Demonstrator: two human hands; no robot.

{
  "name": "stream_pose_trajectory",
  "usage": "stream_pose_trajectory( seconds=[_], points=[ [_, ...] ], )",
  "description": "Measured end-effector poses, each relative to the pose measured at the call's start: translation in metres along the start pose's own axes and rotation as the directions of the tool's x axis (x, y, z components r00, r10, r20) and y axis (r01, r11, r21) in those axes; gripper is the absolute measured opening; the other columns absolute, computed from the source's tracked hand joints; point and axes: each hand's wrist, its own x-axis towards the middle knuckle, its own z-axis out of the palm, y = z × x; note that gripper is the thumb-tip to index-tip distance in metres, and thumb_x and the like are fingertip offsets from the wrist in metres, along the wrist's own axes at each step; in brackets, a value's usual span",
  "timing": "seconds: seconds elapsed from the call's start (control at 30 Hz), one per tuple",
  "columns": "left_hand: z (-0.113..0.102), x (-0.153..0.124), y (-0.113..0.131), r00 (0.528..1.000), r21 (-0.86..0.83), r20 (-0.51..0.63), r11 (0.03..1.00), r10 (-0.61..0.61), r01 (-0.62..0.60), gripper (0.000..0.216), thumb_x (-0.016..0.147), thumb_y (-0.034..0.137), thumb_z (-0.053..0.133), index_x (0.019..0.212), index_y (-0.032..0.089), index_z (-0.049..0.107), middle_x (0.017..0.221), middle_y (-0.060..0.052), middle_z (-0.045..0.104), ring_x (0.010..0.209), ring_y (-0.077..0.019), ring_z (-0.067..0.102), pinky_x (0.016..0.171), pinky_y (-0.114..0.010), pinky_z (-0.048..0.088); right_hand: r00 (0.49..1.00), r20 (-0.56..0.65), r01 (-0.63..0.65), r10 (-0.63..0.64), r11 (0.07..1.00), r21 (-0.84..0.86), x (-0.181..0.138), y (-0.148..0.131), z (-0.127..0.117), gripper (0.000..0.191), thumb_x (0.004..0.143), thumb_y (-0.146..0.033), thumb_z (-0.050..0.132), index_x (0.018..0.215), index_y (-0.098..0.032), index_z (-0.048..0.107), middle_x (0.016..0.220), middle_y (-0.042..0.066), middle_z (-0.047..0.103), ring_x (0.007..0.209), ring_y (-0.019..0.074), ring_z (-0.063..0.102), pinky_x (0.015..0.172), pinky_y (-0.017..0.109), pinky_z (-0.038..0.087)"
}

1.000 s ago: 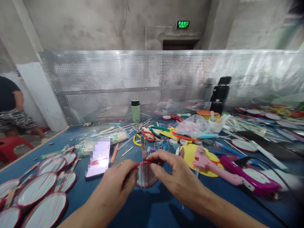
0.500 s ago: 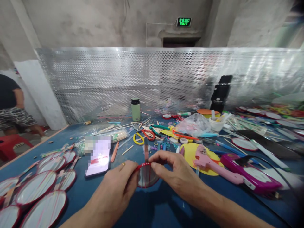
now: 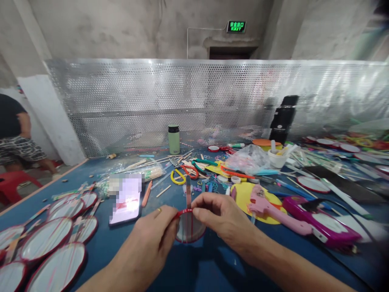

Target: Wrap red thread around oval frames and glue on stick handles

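Note:
Both my hands hold a small round disc with a red rim (image 3: 187,229) just above the blue table (image 3: 194,267). A flat stick (image 3: 188,196) stands up from the disc's top edge. My left hand (image 3: 152,239) is closed and pinches the red rim on the left. My right hand (image 3: 219,219) pinches the rim at the top, thumb and forefinger pressed together. A ring shows on a finger of my left hand.
Several finished red-rimmed discs (image 3: 48,251) lie at the left. A lit phone (image 3: 127,199) is beside my left hand. A pink glue gun (image 3: 267,211) on a yellow disc, scissors (image 3: 182,174), a green flask (image 3: 174,139) and loose sticks crowd the far side. A person (image 3: 15,134) stands far left.
My hands and the disc have shifted slightly right and lower, and my right fingers have closed tighter on the top of the rim.

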Motion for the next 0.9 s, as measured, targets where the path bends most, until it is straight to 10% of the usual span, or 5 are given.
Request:
stream_pose_trajectory(
  seconds=[0.9],
  points=[
    [-0.004,0.0027,0.002,0.998,-0.084,0.062,0.996,-0.033,0.038,0.024,0.099,0.022,0.039,0.077,0.021,0.051,0.065,0.003,0.058,0.057,-0.0096,0.054,0.054,-0.019,0.037,0.991,-0.002,0.13,-0.131,0.988,-0.087,-0.0028,0.002,-0.008,0.002,0.075,-0.018,0.059,0.076,-0.019,0.059,0.079,0.0,0.065,0.076,0.0152,0.058,0.073,0.029,0.046]
  ],
)
